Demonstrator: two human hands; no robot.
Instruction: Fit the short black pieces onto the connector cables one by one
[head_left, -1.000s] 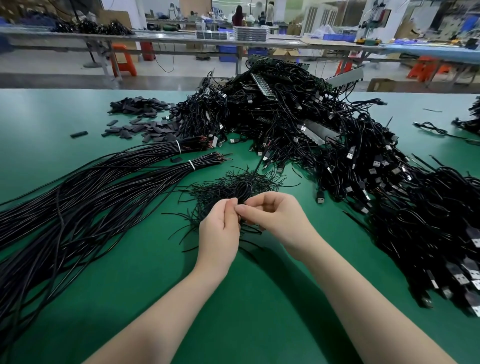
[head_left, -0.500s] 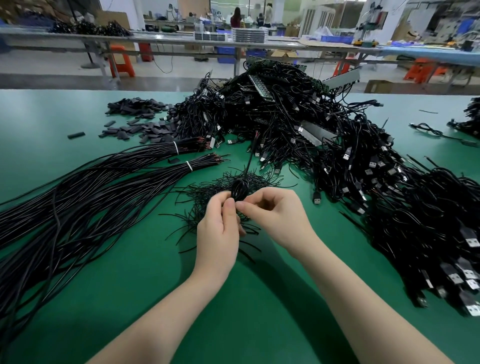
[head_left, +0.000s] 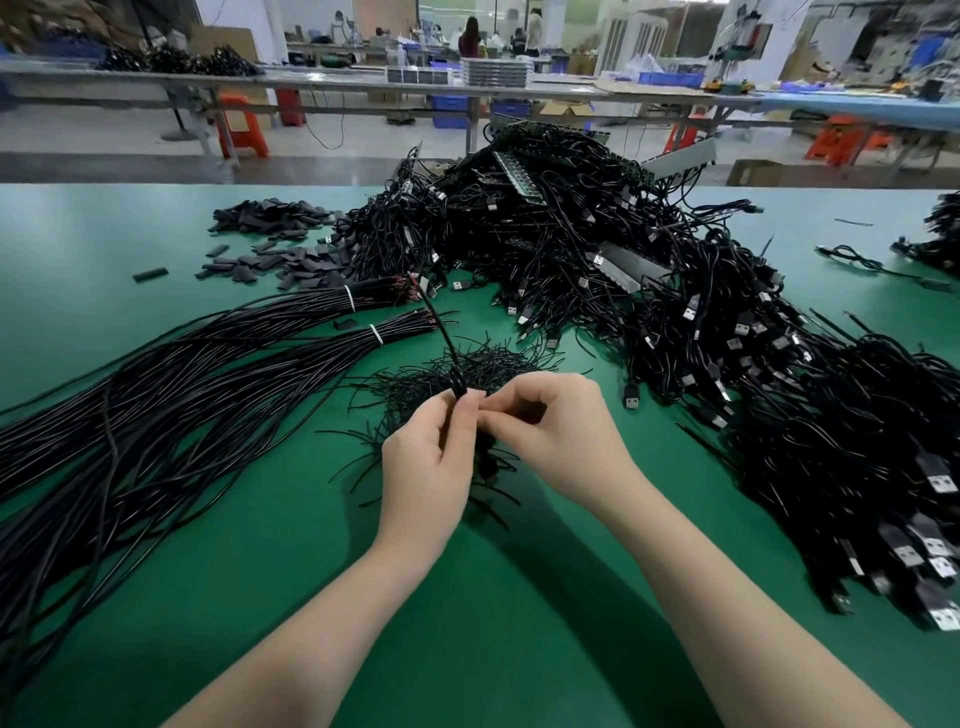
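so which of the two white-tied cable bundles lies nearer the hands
The lower bundle, with its white tie beside the tangle of thin wires; the other tied bundle lies farther back.

The scene is evenly and brightly lit from overhead. Soft shadows are cast on the desk (head_left: 519, 597) beneath the hands. Edges are bowed by wide-angle distortion; the far background is blurred.

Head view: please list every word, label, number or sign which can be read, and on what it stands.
None can be read.
Cardboard boxes and blue bins at the far benches: any marks are too blurred to read.
USB plugs in the cable heap: no print can be made out.
White ties on the cable bundles: they look blank.
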